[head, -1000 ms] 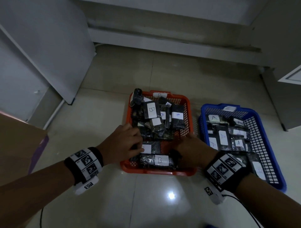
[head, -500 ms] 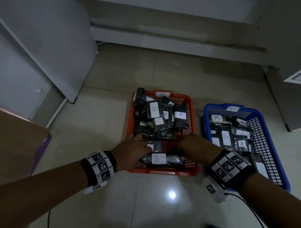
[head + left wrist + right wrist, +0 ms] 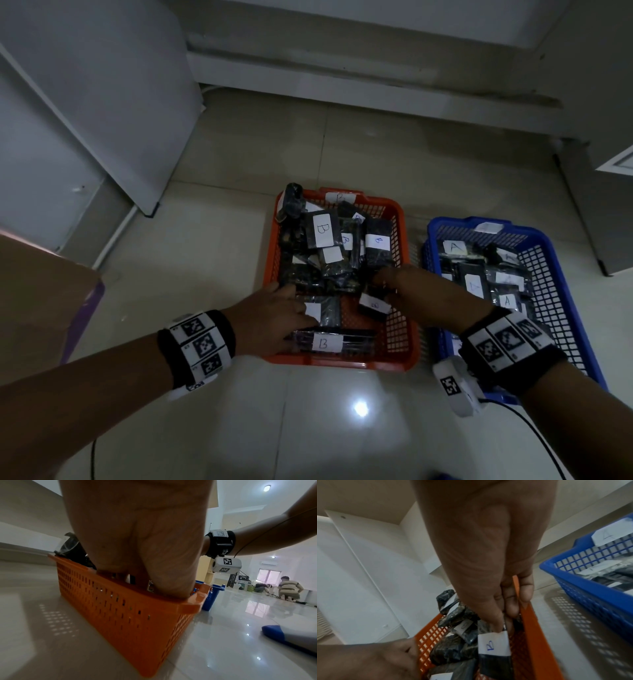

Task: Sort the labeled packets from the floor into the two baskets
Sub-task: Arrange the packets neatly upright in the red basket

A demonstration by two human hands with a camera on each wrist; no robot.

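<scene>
Packets in dark wrapping with white labels filled two baskets standing side by side on the glossy tiled floor (image 3: 212, 428): those marked B lay piled in the orange basket (image 3: 402, 342), those marked A in the blue basket (image 3: 548, 260) just to its right. Both hands were down inside the orange basket. The right hand (image 3: 421, 291) pinched one B-labelled packet (image 3: 494, 654) by its upper edge between thumb and fingertips (image 3: 496, 619), holding it near the basket's right wall, lifted clear of the pile. The left hand (image 3: 270, 318) lay with fingers extended over the packets at the near left part of the basket, touching a packet with a white label (image 3: 325, 311); whether it gripped anything could not be told. Another packet marked B (image 3: 329, 342) lay flat along the near wall, just beside the left hand. Each wrist wore a black band with square markers. A brown cardboard box (image 3: 37, 291) stood at the far left.
</scene>
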